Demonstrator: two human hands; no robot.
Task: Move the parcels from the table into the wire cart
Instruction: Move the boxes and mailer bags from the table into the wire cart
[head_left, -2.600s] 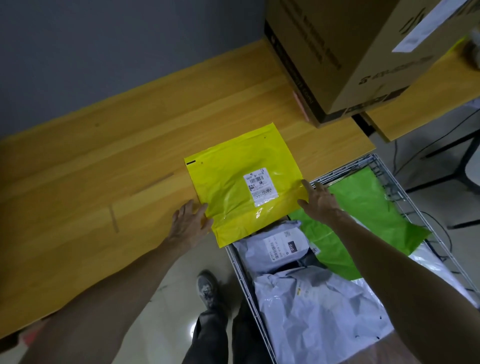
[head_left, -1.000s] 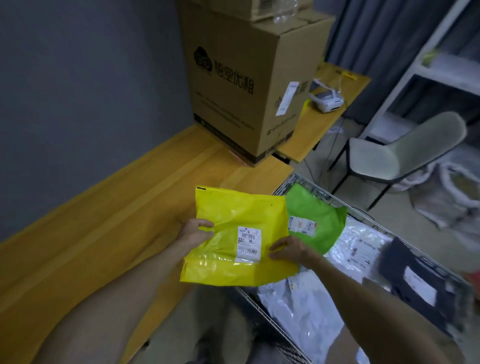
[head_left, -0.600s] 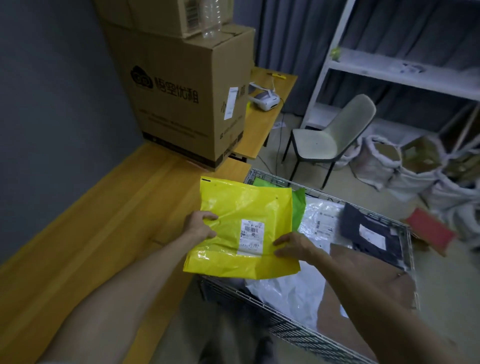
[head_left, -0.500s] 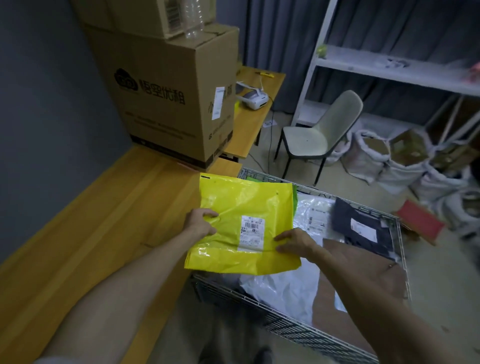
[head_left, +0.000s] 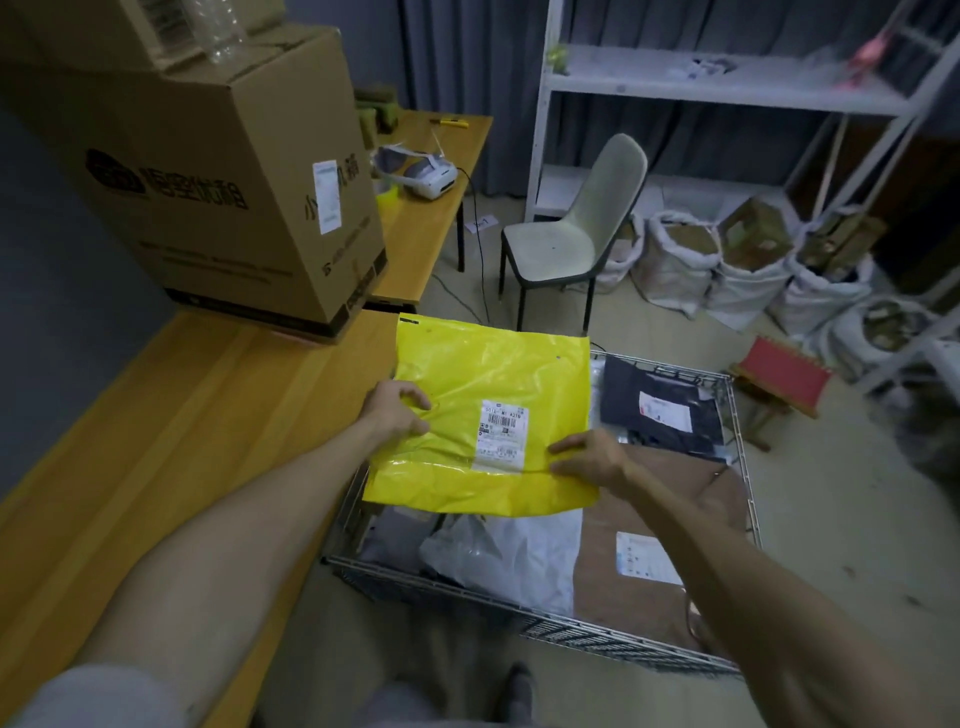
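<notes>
We are holding up a yellow parcel (head_left: 493, 395), a flat, glossy plastic mailer, roughly square and lightly crinkled. A white printed label (head_left: 501, 436) with a barcode is showing near its lower middle. The parcel is hanging in the air over the near-left part of the wire cart (head_left: 744, 467), with its upper left corner overlapping the table (head_left: 182, 441) edge. Our left hand (head_left: 395, 415) is pinching the left edge with curled fingers. Our right hand (head_left: 592, 460) is gripping the lower right edge, fingers closing on the plastic.

The cart is a rectangular basket of thin metal wire. It is carrying a crumpled white plastic bag (head_left: 524, 556), a flat brown parcel (head_left: 670, 493) with a white label, and a dark mailer (head_left: 623, 395) at the far side. Beside the cart, the smooth wooden table is bearing a large cardboard box (head_left: 223, 182).
</notes>
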